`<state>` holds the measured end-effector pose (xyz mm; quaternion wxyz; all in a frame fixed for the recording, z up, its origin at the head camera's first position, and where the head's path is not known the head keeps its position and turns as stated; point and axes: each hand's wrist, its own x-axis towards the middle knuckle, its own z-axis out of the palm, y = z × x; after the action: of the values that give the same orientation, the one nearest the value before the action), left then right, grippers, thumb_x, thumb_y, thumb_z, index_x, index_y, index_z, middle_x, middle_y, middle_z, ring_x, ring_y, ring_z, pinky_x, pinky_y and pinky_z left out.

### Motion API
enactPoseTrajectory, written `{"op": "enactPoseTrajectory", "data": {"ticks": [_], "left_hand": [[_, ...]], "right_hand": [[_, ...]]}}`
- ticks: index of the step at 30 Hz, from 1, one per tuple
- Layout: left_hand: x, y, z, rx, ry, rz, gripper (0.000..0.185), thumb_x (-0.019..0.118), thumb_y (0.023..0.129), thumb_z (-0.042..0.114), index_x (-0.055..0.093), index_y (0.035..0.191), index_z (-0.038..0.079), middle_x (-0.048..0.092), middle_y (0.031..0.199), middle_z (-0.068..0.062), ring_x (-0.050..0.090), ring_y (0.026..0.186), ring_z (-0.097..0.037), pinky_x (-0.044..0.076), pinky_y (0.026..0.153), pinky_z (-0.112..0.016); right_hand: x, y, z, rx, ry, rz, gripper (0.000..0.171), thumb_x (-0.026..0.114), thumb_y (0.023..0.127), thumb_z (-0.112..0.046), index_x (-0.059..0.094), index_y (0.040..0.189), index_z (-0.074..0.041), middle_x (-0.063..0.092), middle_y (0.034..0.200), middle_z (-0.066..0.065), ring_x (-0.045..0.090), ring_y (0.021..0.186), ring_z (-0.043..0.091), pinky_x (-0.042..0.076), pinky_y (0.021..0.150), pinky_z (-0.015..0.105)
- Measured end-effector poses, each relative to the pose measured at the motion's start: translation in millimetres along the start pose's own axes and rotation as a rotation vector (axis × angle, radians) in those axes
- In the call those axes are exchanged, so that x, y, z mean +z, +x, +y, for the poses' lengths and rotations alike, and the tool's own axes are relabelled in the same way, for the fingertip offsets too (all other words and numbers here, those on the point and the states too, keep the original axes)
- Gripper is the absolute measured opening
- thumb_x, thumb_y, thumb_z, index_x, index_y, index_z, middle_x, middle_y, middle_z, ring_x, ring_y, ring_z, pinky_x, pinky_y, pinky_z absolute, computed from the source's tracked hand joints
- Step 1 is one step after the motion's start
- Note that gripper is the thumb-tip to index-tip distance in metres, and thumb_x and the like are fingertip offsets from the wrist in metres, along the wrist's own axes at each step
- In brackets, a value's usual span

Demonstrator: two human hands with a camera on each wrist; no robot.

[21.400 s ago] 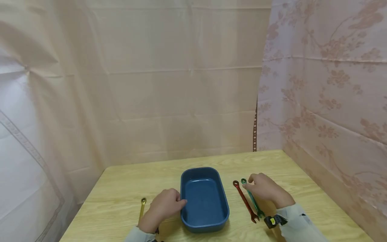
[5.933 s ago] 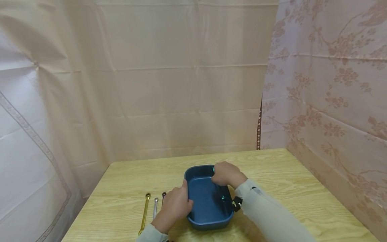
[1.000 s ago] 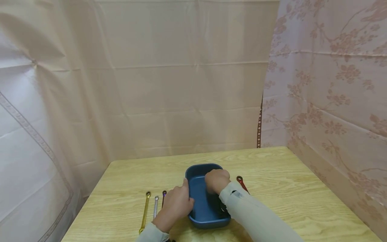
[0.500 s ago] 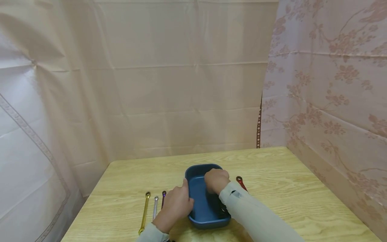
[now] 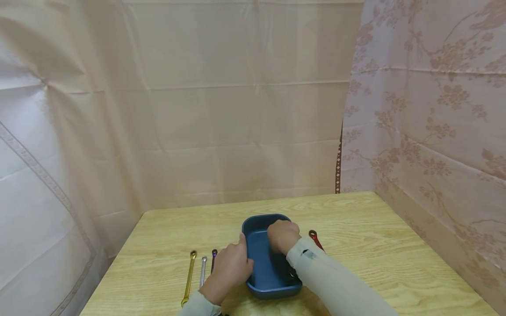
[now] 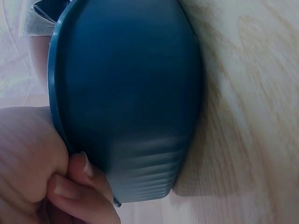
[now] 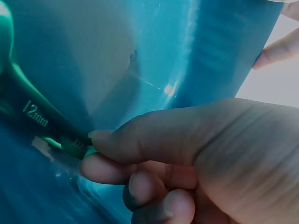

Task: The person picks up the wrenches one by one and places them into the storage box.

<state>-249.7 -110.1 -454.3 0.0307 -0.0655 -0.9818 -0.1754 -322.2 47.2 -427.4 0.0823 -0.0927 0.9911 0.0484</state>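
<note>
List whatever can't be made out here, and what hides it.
Head view: red wrench, lower part behind the right sleeve.
Head view: purple wrench, lower part behind the left hand.
Right wrist view: green wrench, one end cut off by the picture's left edge.

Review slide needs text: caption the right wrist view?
Right hand pinches a shiny green metal wrench with pale lettering inside a rectangular blue plastic tub; left hand at its edge.

Soft light, dim wrist views, glare on tray (image 7: pixel 219 51)
</note>
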Motion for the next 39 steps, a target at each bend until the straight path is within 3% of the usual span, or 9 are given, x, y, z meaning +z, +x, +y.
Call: {"op": "enactPoseTrajectory", "data": {"ticks": [15, 39], "left_hand": [[-1.3, -2.6, 0.6, 0.012, 0.015, 0.003, 0.076, 0.067, 0.091, 0.024, 0.038, 0.155, -0.005, 0.051, 0.058, -0.002, 0.047, 0.047, -0.019, 0.035, 0.044, -0.033], [-0.7, -0.4, 0.7, 0.004, 0.023, 0.003, 0.077, 0.067, 0.091, 0.025, 0.038, 0.156, -0.004, 0.051, 0.056, -0.002, 0.047, 0.046, -0.018, 0.035, 0.044, -0.033]], "right_hand": [[4.6, 1.7, 2.1, -0.018, 0.007, 0.015, 0.021, 0.074, 0.093, -0.018, 0.067, 0.073, -0.015, 0.06, 0.071, 0.002, 0.049, 0.058, 0.016, 0.045, 0.053, 0.034], [0.7, 0.9, 8.7, -0.054, 0.068, 0.037, 0.018, 0.072, 0.093, -0.014, 0.066, 0.076, -0.014, 0.06, 0.071, 0.002, 0.052, 0.058, 0.016, 0.045, 0.05, 0.034]]}}
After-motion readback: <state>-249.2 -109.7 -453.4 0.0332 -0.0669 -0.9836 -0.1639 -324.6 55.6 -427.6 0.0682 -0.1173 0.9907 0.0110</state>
